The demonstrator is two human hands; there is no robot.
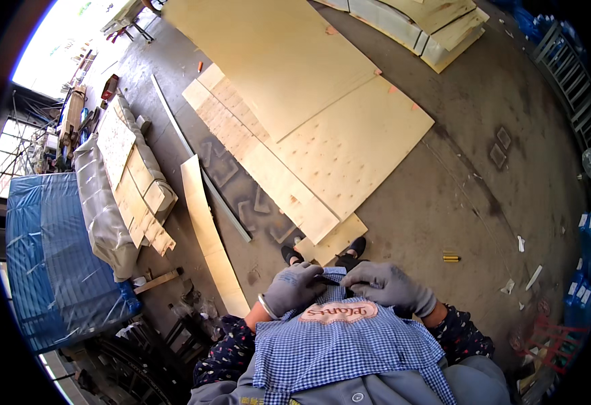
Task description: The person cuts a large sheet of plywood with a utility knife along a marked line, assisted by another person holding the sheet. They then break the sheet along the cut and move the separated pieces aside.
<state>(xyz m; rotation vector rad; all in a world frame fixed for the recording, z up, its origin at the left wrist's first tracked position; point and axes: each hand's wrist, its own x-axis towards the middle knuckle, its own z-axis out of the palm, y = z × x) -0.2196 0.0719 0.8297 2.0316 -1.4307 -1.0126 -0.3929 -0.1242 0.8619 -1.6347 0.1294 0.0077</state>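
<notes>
While broad, pale-yellow plywood sheets (289, 61) lie overlapping on the grey floor ahead of the person, a block wrapped in blue plastic sheeting (39, 243) stands well to the left of these sheets. Between that block and the sheets, a pile under a crumpled grey cover (100, 209) carries several loose boards. Closer to the sheets' left side lie a long, narrow plywood strip (209, 223) and a slim grey metal bar (174, 121). On the person's front, nearer the body than the sheets, hangs a blue-and-white checked cloth apron (349, 347) with a pink oval patch. The grey-gloved left hand (294, 289) and the grey-gloved right hand (384, 283) meet closely at its upper part, fingers curled inward around something dark and narrow; I cannot tell how firmly either one grips. Black shoes (356, 247) show just beside the sheets' near corner. Right of that corner, a small yellow cylinder (451, 257) lies on the floor.
</notes>
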